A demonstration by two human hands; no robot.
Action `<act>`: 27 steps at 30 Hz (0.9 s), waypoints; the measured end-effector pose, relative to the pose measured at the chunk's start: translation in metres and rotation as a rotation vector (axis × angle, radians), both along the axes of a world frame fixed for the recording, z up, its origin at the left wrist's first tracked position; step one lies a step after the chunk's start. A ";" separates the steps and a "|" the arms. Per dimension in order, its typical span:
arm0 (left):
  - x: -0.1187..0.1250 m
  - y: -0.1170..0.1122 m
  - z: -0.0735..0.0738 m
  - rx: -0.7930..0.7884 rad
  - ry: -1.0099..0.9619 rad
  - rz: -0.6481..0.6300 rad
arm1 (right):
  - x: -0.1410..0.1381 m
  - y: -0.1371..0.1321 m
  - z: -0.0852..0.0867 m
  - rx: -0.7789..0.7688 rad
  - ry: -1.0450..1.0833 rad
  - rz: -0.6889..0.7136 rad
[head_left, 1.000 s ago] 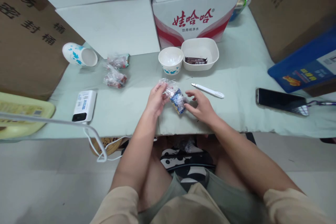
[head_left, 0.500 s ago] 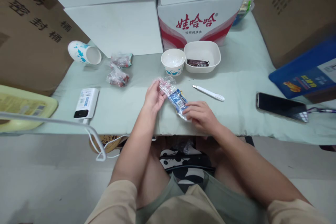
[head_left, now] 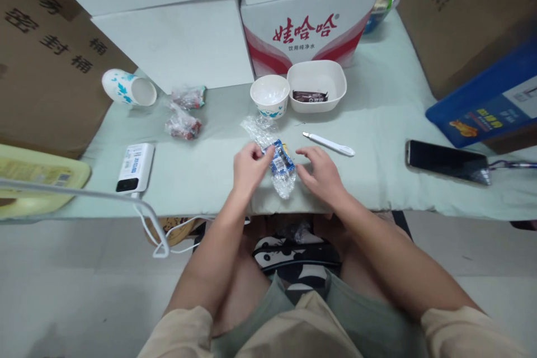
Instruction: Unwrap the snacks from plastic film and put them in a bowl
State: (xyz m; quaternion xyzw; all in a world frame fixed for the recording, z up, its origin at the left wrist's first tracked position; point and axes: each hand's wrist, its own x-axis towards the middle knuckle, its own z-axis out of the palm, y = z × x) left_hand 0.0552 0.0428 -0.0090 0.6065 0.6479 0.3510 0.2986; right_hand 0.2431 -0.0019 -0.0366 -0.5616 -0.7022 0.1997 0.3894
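In front of me on the table lies a small blue packet with a barcode label, wrapped in crinkled clear plastic film. The film sticks out above and below it. My left hand pinches the packet's upper left edge between thumb and fingers. On the other side, my right hand is half curled with thumb and fingers apart, close to the packet's right edge and holding nothing. A white pen-style cutter rests just beyond the right hand. Beyond the packet stand a white bowl and a white tray holding a brown-wrapped snack bar.
To the left are two film-wrapped bundles, a tipped stack of paper cups and a white power bank with a cable. A phone lies on the right. Boxes line the back.
My left hand has shifted from the film's upper end down to the packet's left edge. My right hand has let go of the packet and opened beside it.
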 end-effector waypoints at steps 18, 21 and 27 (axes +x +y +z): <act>-0.001 -0.007 -0.009 0.070 0.169 -0.119 | -0.026 0.014 -0.012 -0.075 -0.154 0.035; 0.001 -0.010 -0.010 0.105 0.160 -0.146 | -0.028 0.014 -0.013 -0.075 -0.153 0.030; 0.003 -0.014 -0.008 0.194 0.169 -0.126 | -0.027 0.015 -0.015 -0.085 -0.150 0.022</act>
